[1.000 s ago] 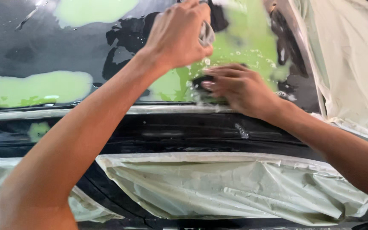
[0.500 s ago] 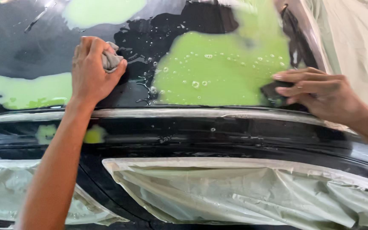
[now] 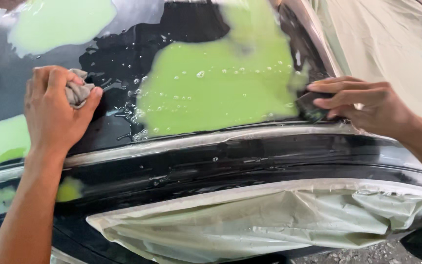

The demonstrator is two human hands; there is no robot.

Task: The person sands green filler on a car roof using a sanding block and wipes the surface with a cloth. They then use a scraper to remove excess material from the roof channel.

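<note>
A: Head view. Left hand (image 3: 54,110), left of frame, fingers clenched round a wet grey rag (image 3: 78,92) pressed on the black car panel (image 3: 250,156). Right hand (image 3: 367,105), right of frame, fingers flat and gripping a dark sanding pad (image 3: 311,106) at the right edge of the large green filler patch (image 3: 221,88), centre frame.

B: Pad material?

A: Cannot say; mostly hidden under the fingers, probably a wet-sanding block.

B: Risks?

A: Judgement only: water beads across the patch, so the pad could slip onto the bare black paint or catch the masking tape (image 3: 181,142) below it. Runoff could also creep under the masking film (image 3: 269,220), bottom of frame.

B: Change from half a second ago?

A: Slight. The rag hand sits in nearly the same spot; the pad hand remains at the patch's right edge. More droplets show.
</note>
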